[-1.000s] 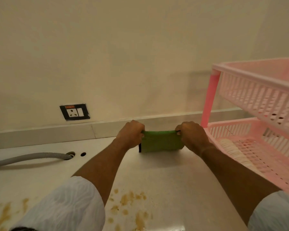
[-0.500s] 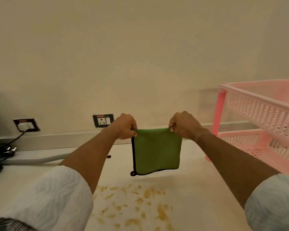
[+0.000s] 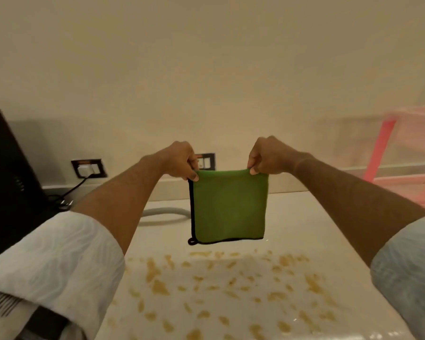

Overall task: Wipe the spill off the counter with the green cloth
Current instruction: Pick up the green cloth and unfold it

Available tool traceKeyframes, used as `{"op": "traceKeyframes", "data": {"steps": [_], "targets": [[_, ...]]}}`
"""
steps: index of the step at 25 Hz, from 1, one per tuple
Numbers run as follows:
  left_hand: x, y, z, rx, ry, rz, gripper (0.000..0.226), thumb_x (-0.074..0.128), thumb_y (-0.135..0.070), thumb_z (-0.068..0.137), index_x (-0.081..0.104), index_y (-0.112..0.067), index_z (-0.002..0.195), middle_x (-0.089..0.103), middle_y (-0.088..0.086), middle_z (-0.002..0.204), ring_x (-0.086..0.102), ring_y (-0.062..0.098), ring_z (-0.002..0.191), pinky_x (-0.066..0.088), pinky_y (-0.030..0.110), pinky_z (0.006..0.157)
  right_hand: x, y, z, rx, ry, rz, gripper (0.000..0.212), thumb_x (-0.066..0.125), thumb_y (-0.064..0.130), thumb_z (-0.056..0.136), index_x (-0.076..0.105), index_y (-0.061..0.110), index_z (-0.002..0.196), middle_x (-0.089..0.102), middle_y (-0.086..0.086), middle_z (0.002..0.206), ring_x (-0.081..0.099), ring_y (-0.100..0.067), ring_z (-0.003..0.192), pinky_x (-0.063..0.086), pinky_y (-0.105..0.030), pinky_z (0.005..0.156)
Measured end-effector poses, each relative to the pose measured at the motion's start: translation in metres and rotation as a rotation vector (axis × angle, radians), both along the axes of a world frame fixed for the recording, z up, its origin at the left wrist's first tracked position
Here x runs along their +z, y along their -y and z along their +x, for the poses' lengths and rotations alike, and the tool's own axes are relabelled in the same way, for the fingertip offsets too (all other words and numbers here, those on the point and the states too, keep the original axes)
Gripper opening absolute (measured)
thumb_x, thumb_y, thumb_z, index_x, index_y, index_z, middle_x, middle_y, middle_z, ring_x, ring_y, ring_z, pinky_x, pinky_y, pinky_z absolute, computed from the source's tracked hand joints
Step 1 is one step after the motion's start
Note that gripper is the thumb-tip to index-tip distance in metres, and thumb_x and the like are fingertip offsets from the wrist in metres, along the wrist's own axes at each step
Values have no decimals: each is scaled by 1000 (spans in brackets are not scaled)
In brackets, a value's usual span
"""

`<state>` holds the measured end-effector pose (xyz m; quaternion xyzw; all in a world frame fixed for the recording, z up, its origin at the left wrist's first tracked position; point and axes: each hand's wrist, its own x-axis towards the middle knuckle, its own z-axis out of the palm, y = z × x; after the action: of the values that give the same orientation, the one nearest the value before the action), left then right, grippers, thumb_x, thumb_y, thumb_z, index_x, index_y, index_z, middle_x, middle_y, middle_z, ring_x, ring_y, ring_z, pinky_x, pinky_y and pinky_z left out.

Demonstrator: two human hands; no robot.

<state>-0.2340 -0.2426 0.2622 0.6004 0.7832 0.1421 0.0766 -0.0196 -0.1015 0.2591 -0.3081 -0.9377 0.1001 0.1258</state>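
A square green cloth (image 3: 228,204) with black edging hangs in the air above the white counter (image 3: 302,217). My left hand (image 3: 179,160) pinches its top left corner and my right hand (image 3: 268,155) pinches its top right corner. Below and in front of the cloth, a brownish spill (image 3: 221,288) lies scattered in many blotches across the counter, reaching the near edge of the view.
A pink plastic rack (image 3: 402,153) stands at the right, blurred. A black appliance (image 3: 8,177) sits at the left with a cable running to a wall socket (image 3: 88,168). A grey hose (image 3: 165,213) lies on the counter behind the cloth. A second socket (image 3: 206,160) is behind my left hand.
Both hands lifted the cloth off the counter and it unfolded to hang open. The view swung left, so the pink rack slid right and the black appliance came in.
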Motion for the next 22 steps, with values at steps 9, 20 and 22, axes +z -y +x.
{"op": "traceKeyframes", "data": {"steps": [9,20,22], "targets": [[-41,77,-117,77,-108,36,15,81,-12,71,76,-9,84,62,-6,64,61,15,66,48,26,65,-50,86,-127,-41,-106,8,15,70,6,81,78,14,91,76,-9,97,70,-26,92,56,-36,90],[-164,197,-144,-48,-92,-111,10,69,-15,73,74,-22,77,66,-12,65,59,3,57,48,17,58,-157,164,-159,229,263,-295,17,77,8,74,80,18,87,78,5,85,57,5,62,47,-16,74],[-197,217,-129,-107,-20,-257,10,65,-17,71,72,-20,77,69,-9,68,62,6,61,54,23,60,-187,182,-152,311,464,-407,19,79,10,76,79,15,94,78,1,93,67,-5,77,52,-21,79]]}}
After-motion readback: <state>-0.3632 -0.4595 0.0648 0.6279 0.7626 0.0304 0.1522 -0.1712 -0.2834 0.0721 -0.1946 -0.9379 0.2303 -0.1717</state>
